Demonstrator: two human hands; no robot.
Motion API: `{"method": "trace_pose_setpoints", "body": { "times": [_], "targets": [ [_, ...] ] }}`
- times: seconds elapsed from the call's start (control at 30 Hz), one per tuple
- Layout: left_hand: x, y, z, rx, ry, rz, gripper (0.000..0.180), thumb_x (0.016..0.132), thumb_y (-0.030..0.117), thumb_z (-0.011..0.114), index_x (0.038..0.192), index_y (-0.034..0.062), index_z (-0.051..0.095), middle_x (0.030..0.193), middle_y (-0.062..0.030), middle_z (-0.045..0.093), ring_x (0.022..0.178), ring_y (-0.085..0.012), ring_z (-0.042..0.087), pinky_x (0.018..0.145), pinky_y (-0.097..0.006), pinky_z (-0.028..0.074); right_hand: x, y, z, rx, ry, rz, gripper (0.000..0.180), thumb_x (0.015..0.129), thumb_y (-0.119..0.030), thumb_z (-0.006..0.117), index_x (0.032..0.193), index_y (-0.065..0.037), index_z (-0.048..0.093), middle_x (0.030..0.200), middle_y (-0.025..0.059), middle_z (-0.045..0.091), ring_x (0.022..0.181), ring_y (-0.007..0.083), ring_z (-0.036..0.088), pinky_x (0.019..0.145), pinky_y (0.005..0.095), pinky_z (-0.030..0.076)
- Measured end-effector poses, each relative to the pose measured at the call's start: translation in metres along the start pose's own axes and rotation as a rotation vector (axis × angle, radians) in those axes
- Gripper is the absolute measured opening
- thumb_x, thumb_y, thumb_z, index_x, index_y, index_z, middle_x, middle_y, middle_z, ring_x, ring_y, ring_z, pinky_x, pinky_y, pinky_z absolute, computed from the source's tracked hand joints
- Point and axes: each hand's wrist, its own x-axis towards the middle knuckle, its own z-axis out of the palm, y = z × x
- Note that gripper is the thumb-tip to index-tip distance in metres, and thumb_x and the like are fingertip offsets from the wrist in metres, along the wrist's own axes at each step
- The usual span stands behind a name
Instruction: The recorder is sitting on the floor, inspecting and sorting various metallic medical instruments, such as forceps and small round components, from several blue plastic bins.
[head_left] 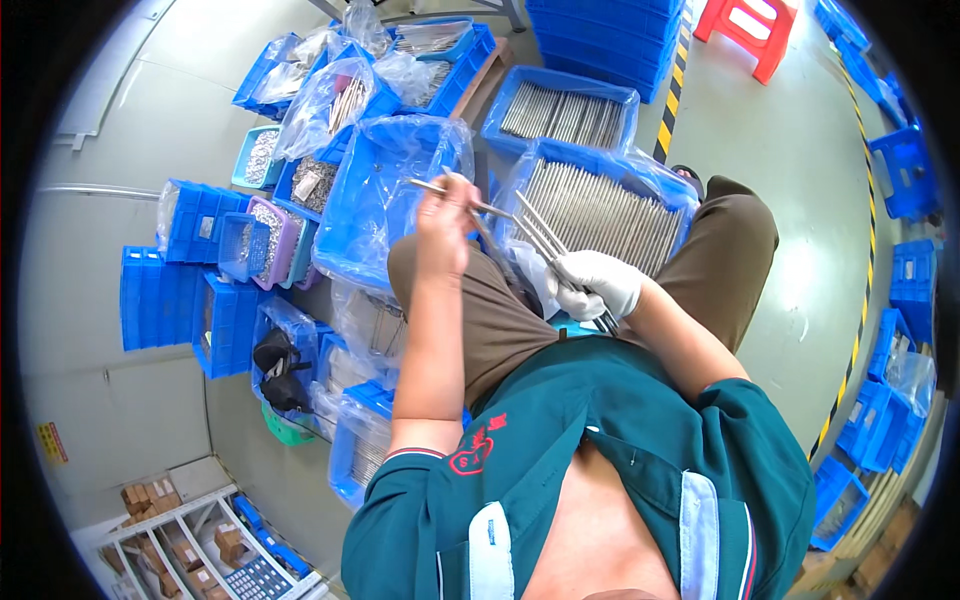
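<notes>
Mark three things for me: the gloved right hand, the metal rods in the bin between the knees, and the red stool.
Gloved right hand (600,282): head view, middle of the hand.
Metal rods (600,213): head view, mid-row.
Red stool (778,42): head view, leg nearest picture right.

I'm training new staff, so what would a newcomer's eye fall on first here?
Probably the white-gloved right hand near the centre, gripping several metal rods, beside the bare left hand with a thin rod. Just beyond them, a blue crate packed with a row of similar rods stands out, as does the red stool at the upper right.
</notes>
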Motion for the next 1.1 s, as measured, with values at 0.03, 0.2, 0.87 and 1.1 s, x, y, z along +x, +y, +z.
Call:
{"method": "trace_pose_setpoints", "body": {
  "times": [0.03, 0.2, 0.87, 1.1],
  "targets": [
    [-0.004, -0.011, 0.004, -0.017, -0.050, -0.020, 0.014, 0.093, 0.021, 0.054, 0.080, 0.0149, 0.053, 0.071, 0.0038, 0.052, 0.057, -0.0024, 0.040, 0.050, -0.016, 0.030, 0.002, 0.000, 0.003, -0.005, 0.022, 0.028, 0.037, 0.093, -0.035, 0.049, 0.090, 0.001, 0.054, 0.049, -0.0021, 0.037, 0.037, 0.0053, 0.030, 0.032, 0.0208, 0.022],
    [-0.017, -0.021, 0.027, -0.110, -0.243, -0.200, 0.023, 0.091, 0.025, 0.058, 0.102, 0.0046, 0.061, 0.070, 0.0042, 0.052, 0.057, -0.0029, 0.044, 0.050, -0.018, 0.031, 0.003, 0.001, -0.001, -0.058, 0.017, 0.003, 0.038, 0.092, -0.037, 0.052, 0.091, 0.001, 0.054, 0.049, -0.0021, 0.037, 0.037, 0.0055, 0.031, 0.032, 0.0209, 0.022],
    [0.007, 0.041, 0.049, 0.362, 0.031, 0.512, 0.017, 0.093, 0.015, 0.053, 0.085, 0.0028, 0.061, 0.067, 0.0014, 0.054, 0.055, -0.0047, 0.044, 0.048, -0.020, 0.033, 0.004, -0.003, -0.005, 0.368, -0.119, -0.330, 0.045, 0.094, -0.046, 0.042, 0.106, -0.003, 0.054, 0.051, -0.0059, 0.028, 0.041, 0.0056, 0.028, 0.039, 0.0201, 0.026],
    [-0.028, -0.004, 0.102, 0.641, -0.305, 0.984, 0.026, 0.070, -0.005, 0.058, 0.094, 0.0045, 0.063, 0.089, -0.0098, 0.063, 0.073, -0.0226, 0.061, 0.064, -0.031, 0.049, 0.038, -0.030, -0.010, 0.663, 0.062, -0.489, 0.063, 0.081, -0.069, 0.042, 0.098, -0.010, 0.055, 0.072, -0.0017, 0.051, 0.058, 0.0108, 0.048, 0.050, 0.0218, 0.040]
  ]
}}
